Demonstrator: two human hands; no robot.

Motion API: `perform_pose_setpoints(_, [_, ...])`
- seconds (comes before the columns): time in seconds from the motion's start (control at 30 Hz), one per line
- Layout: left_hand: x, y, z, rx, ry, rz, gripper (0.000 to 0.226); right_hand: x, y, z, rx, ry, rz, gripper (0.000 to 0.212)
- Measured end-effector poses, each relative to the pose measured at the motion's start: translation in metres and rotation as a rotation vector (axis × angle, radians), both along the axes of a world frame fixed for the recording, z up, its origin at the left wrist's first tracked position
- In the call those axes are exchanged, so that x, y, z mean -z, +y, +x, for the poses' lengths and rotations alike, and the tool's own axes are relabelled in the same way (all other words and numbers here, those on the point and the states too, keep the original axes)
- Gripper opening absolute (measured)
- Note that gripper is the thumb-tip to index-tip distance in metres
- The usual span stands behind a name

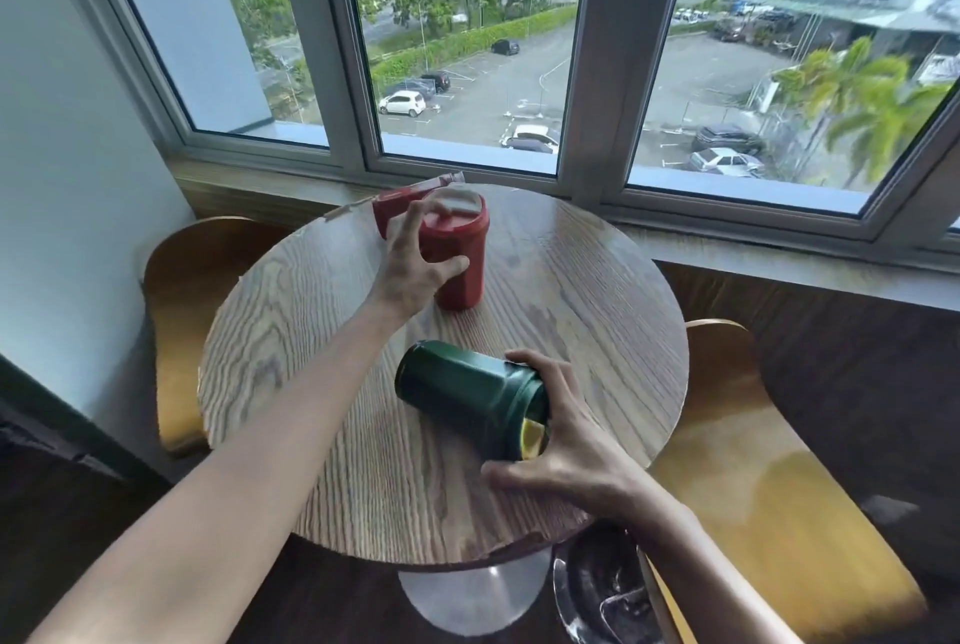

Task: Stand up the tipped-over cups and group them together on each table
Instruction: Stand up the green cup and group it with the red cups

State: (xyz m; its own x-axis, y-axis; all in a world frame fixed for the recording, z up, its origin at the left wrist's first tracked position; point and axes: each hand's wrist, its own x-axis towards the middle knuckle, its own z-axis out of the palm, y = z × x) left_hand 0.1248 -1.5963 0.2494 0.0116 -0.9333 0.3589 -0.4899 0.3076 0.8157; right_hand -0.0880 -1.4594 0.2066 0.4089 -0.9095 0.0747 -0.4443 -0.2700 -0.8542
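Window (467, 45) fills 12 o'clock, car park outside; wall at 9. Two bent-wood chairs, one at 9 o'clock (176, 331), one at 4 (769, 487), flank a round wood-grain worktop (322, 409) on a metal pedestal. On it, two lidded cups. Red cup (460, 253) stands upright at 12 o'clock near the far edge; something red sits just behind it, mostly hidden, can't tell what. Green cup (467, 391) lies on its side at roughly 5 o'clock of centre, base pointing to 10, lid end toward the near edge. Left hand (410, 264) is on the red cup's side, fingers spread and loosely wrapped, not a firm clamp as far as I can tell. Right hand (566, 427) is wrapped over the green cup's lid end, thumb below, fingers on top, gripping it. Judgement: red cup looks done, green cup is the step in hand. Next move calls for pivoting the lid end up until the base sits flat, then sliding it toward 12 beside the red one. Risk: it rolls while being tipped.
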Motion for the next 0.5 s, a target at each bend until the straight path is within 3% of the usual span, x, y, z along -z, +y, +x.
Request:
perform_pose_setpoints(0.1, [0.001, -0.003, 0.005, 0.003, 0.014, 0.007, 0.052, -0.013, -0.006, 0.008, 0.078, -0.079, -0.029, 0.094])
perform_pose_setpoints(0.3, [-0.009, -0.01, 0.014, 0.072, 0.165, 0.091, 0.015, -0.05, -0.039, 0.029, 0.183, -0.019, -0.134, 0.094])
perform_pose_setpoints(0.5, [-0.022, -0.018, 0.019, 0.056, 0.275, 0.193, 0.016, -0.064, -0.069, 0.054, 0.263, 0.09, -0.168, 0.097])
